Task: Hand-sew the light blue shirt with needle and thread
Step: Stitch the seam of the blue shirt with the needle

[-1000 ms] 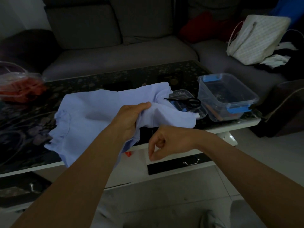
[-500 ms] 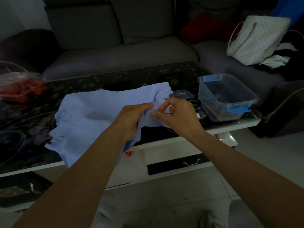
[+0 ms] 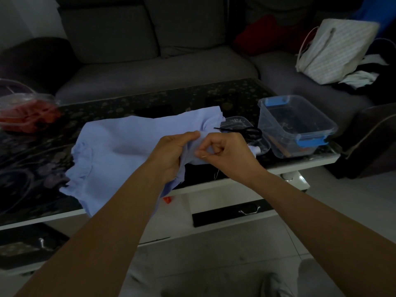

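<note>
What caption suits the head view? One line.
Left hand holds the light blue shirt; right hand pinches the needle against it.

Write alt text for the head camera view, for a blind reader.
The left hand grips a fold of a light blue shirt on a dark table while the right hand pinches a needle at the fabric. Scissors and a clear box sit nearby.

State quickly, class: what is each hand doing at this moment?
Left hand: closed, gripping a fold of the light blue shirt.
Right hand: closed, pinching the needle against the shirt.
</note>
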### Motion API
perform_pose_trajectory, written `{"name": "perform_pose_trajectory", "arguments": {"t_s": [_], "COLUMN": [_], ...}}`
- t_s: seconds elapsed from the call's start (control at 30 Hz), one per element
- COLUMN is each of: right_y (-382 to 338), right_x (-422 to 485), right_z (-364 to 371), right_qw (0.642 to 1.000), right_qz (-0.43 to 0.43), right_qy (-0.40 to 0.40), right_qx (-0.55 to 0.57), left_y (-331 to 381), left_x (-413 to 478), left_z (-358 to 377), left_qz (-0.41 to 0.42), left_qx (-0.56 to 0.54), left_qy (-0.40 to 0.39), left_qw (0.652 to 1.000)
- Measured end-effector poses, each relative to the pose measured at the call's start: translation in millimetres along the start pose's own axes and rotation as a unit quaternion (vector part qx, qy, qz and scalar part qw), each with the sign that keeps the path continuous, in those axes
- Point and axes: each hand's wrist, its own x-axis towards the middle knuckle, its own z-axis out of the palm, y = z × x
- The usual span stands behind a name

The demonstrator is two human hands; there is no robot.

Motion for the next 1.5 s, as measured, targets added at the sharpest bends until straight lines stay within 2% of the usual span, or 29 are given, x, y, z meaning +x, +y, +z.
{"name": "perform_pose_trajectory", "arguments": {"t_s": [0.17,0.3,0.43,0.5,0.63,0.7,0.87,0.97,1.07,1.23,1.4,1.5], "right_y": [-1.7,-2.3,-3.2,-3.3,3.8,5.7,8.5,12.1,11.2,9.4,9.9,8.9], "right_x": [-5.8,-7.8,-11.3,-11.5,-2.3,1.9,5.5,7.4,7.9,7.6,8.5,8.6], "right_z": [-6.1,-8.6,-14.0,-16.2,-21.0,-20.9,-14.2,-14.2,-17.5,-18.0,-16.2,-16.4], "right_qw": [0.997,0.994,0.979,0.985,0.992,0.988,0.980,0.980,0.975,0.966,0.964,0.969], "right_qz": [-0.010,0.012,0.044,0.039,0.082,0.111,0.175,0.171,0.181,0.220,0.225,0.212], "right_qy": [-0.063,-0.103,-0.192,-0.164,-0.012,0.028,-0.017,0.006,0.024,0.031,-0.029,-0.031], "right_qx": [0.034,0.040,0.045,0.044,0.093,0.103,0.090,0.104,0.126,0.133,0.138,0.127], "left_y": [1.2,2.0,1.5,2.0,3.9,4.0,3.7,2.2,1.9,4.8,5.4,6.2], "left_x": [-0.3,-1.3,-1.9,-3.9,-8.9,-10.5,-13.2,-12.5,-11.1,-8.4,-15.0,-17.6], "left_z": [-0.8,-1.5,-2.5,-3.2,-4.4,-4.9,-5.4,-7.5,-9.7,-16.4,-20.6,-23.1], "left_qz": [-0.005,0.000,0.009,0.018,0.044,0.060,0.089,0.104,0.120,0.104,0.116,0.119], "left_qx": [-0.006,-0.003,0.021,0.046,0.089,0.111,0.156,0.206,0.296,0.293,0.278,0.266], "left_qy": [0.010,0.010,-0.005,-0.024,-0.045,-0.053,-0.062,-0.054,-0.003,0.054,0.001,-0.007], "left_qw": [1.000,1.000,1.000,0.999,0.994,0.991,0.982,0.972,0.948,0.949,0.954,0.957]}}
